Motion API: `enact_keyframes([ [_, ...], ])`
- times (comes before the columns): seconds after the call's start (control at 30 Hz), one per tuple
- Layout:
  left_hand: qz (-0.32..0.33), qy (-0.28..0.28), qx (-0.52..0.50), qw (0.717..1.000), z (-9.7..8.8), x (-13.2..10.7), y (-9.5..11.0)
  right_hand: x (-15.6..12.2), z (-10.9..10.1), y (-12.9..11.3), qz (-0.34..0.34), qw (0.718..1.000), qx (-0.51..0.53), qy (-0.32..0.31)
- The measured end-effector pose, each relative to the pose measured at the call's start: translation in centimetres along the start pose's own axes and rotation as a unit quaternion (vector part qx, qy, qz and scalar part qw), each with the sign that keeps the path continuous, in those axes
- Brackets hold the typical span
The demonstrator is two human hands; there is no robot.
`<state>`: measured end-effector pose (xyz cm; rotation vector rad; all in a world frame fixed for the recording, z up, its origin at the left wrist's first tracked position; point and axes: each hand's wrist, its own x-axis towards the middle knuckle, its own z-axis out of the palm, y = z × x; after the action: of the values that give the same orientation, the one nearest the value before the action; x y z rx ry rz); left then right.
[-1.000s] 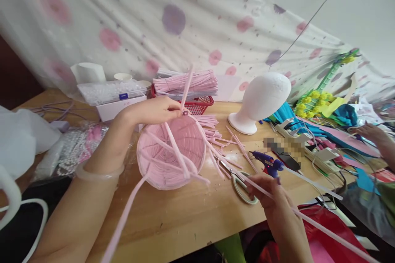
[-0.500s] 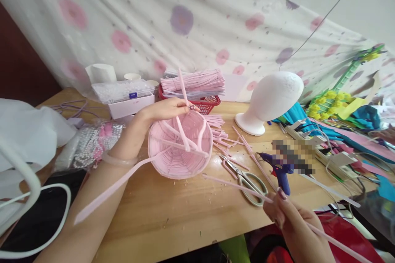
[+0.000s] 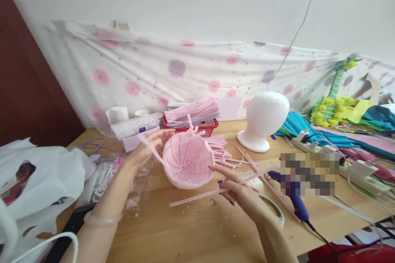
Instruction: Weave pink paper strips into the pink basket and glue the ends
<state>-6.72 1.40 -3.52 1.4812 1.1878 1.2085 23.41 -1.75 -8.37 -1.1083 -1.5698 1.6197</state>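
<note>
A pink woven bowl-shaped basket [image 3: 189,162] stands tilted on the wooden table, its hollow facing me. Several loose strip ends rise from its back rim and left side. My left hand [image 3: 154,141] is beside the left rim with its fingers stretched out; one loose strip end crosses in front of it. Whether its fingertips touch the rim I cannot tell. My right hand [image 3: 237,191] grips a pink fuzzy strip [image 3: 197,198] between thumb and fingers, while its index finger reaches to the basket's right rim. Under that hand, the scissors' green handle [image 3: 276,209] shows in part.
A blue glue gun [image 3: 298,203] lies at right, partly blurred out. Behind stand a white foam head [image 3: 267,117] and a red basket [image 3: 210,128] of pink strip bundles [image 3: 194,109]. Power strips [image 3: 364,178] run along the right; plastic bags [image 3: 58,172] lie left.
My left hand has let go of the back rim and moved to the left side. The basket's hollow has turned. My right hand has brought its strip left, up to the basket. The view has tilted up.
</note>
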Motion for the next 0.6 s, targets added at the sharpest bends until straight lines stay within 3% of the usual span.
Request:
enact_keyframes([
  [0.1,-0.063,-0.007,0.056,0.996,-0.9,-2.4,-0.2,0.9,0.2,1.1,-0.022,0.999,-0.041,0.006],
  [0.2,-0.101,0.035,0.128,0.986,-0.6,-4.8,-0.1,1.5,0.5,1.9,-0.083,0.991,-0.104,0.033],
  [0.3,-0.121,0.117,0.226,0.960,1.1,-7.5,1.1,1.6,0.9,2.0,-0.133,0.982,-0.126,0.039],
  [0.37,-0.081,0.145,0.351,0.922,3.2,-9.2,2.6,1.4,1.2,1.7,-0.142,0.980,-0.134,0.035],
  [0.43,0.010,0.079,0.397,0.914,5.7,-10.1,4.1,1.1,1.6,1.3,-0.148,0.979,-0.139,0.029],
  [0.5,0.131,-0.076,0.398,0.905,8.1,-9.6,5.2,0.9,1.9,0.9,-0.161,0.975,-0.151,0.028],
  [0.53,0.188,-0.155,0.402,0.882,9.0,-8.8,5.4,0.8,2.1,0.8,-0.168,0.972,-0.162,0.031],
  [0.57,0.217,-0.182,0.407,0.869,9.6,-7.7,5.4,0.7,2.3,0.7,-0.174,0.968,-0.175,0.036],
  [0.6,0.233,-0.174,0.418,0.861,9.9,-6.3,5.3,0.6,2.4,0.7,-0.177,0.965,-0.188,0.044],
])
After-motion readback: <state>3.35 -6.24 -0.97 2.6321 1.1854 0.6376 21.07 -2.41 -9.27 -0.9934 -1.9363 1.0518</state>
